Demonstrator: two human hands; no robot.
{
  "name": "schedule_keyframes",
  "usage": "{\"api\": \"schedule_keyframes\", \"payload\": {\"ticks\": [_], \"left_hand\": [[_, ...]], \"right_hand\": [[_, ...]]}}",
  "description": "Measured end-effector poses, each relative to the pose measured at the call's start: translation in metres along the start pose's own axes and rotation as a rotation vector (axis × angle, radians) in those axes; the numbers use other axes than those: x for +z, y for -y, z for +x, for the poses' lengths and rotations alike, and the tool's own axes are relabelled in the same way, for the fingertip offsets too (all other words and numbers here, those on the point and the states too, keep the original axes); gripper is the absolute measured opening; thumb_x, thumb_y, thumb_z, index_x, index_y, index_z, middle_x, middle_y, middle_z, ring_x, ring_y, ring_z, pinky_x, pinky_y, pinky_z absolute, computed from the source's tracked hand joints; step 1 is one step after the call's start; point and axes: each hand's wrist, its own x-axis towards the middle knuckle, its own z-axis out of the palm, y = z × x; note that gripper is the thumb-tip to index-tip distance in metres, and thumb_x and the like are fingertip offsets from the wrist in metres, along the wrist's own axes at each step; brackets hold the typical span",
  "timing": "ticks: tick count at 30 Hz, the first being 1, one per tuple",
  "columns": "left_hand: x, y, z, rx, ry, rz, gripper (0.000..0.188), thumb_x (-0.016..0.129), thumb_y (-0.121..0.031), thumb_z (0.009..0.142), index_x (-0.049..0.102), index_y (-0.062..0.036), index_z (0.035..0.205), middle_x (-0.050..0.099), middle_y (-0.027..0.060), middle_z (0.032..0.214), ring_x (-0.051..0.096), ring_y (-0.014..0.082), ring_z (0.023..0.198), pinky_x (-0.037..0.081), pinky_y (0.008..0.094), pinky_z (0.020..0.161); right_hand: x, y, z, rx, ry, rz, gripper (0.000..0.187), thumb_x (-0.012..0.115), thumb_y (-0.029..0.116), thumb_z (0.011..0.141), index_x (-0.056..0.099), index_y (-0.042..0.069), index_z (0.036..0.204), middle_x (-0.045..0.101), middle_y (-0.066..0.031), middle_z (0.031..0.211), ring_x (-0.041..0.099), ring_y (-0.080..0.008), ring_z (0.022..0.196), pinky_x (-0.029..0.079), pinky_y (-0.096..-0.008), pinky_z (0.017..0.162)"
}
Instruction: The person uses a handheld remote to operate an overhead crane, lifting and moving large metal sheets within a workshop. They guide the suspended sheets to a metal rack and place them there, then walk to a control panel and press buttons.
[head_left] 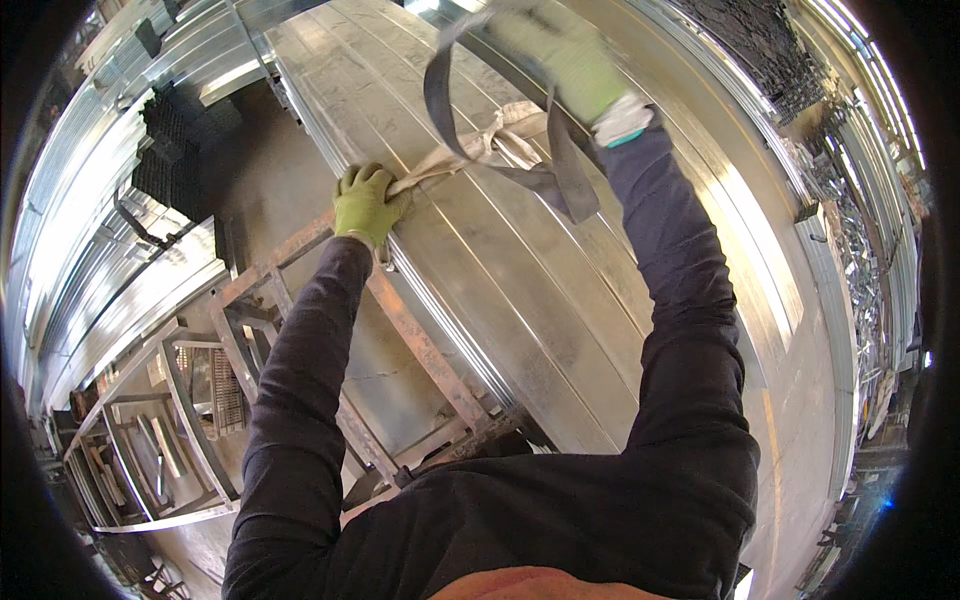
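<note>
My left hand (367, 203), in a green glove, grips the end of a beige fabric strap (470, 152) at the left edge of a stack of long galvanised metal sheets (530, 300). My right hand (575, 62), also in a green glove, is raised over the stack and holds a dark grey sling loop (555, 170). The beige strap and the grey sling meet in a knot-like bunch lying across the top sheet between my hands.
The sheets rest on a rusty steel frame trolley (420, 350). Bundles of metal profiles (120, 260) line the left side, with dark stacked parts (170, 150) beside them. More metal stock and scrap (860, 250) fill the right side. Concrete floor (290, 190) shows between.
</note>
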Motion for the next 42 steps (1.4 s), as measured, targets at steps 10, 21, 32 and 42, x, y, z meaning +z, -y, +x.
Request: {"api": "schedule_keyframes", "payload": {"ticks": [10, 21, 32, 42], "left_hand": [[-0.027, 0.064, -0.131, -0.471, -0.406, -1.21, 0.025, 0.062, -0.025, 0.103, 0.07, -0.0026, 0.113, 0.07, 0.0056, 0.104, 0.065, 0.016, 0.092, 0.051, 0.0287, 0.084], [-0.009, 0.187, -0.367, -1.076, -0.873, -1.605, 0.041, 0.059, -0.043, 0.103, 0.063, -0.0117, 0.13, 0.063, 0.0064, 0.132, 0.062, 0.0245, 0.118, 0.051, 0.0436, 0.101], [0.004, 0.191, -0.418, -1.221, -0.853, -1.609, 0.037, 0.063, -0.05, 0.098, 0.065, -0.0175, 0.116, 0.063, 0.0005, 0.113, 0.062, 0.0244, 0.106, 0.054, 0.045, 0.086], [-0.02, 0.163, -0.39, -0.776, -0.542, -1.309, 0.026, 0.056, -0.023, 0.105, 0.063, -0.0094, 0.126, 0.067, 0.0077, 0.12, 0.066, 0.0243, 0.11, 0.053, 0.043, 0.1]], "right_hand": [[-0.019, -0.006, -0.017, 0.126, -0.101, -0.177, 0.044, 0.072, 0.038, 0.097, 0.071, 0.004, 0.125, 0.074, -0.0093, 0.115, 0.069, -0.0181, 0.103, 0.054, -0.0289, 0.089], [0.088, -0.127, -0.051, 0.403, 0.35, -1.143, 0.086, 0.064, 0.061, 0.091, 0.035, 0.017, 0.16, 0.021, -0.0108, 0.171, 0.04, -0.0407, 0.147, 0.039, -0.0528, 0.116], [-0.073, -0.227, -0.053, 0.595, -0.445, -1.261, 0.049, 0.063, 0.043, 0.091, 0.065, 0.016, 0.132, 0.07, -0.0187, 0.125, 0.069, -0.039, 0.111, 0.055, -0.0484, 0.092], [0.111, -0.091, -0.111, 0.258, 0.141, -0.357, 0.047, 0.072, 0.029, 0.093, 0.065, 0.007, 0.134, 0.065, -0.0168, 0.138, 0.064, -0.0292, 0.126, 0.052, -0.036, 0.101]]}}
